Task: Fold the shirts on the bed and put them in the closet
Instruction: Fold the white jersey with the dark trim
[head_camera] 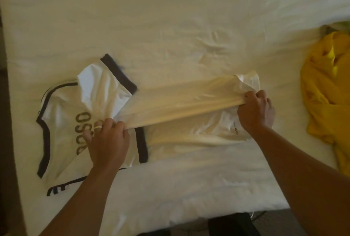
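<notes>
Two bare forearms enter from the lower edge, with no sleeve visible on either up to the frame border. The left hand (106,141) wears a gold-coloured band ring (98,127) on one finger; the nail beside the ring appears dark. The right hand (255,111), to the right of the ring-bearing hand, shows no ring, watch or bracelet.

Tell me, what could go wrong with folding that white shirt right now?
Both hands, the left hand and the right hand, pinch one long edge of the white shirt and pull it taut, so a slipping grip could let the fold collapse unevenly. The dark-trimmed sleeve lies loosely flipped over and may bunch inside the fold. The yellow garment sits crumpled close by on the bed and might get caught up.
</notes>
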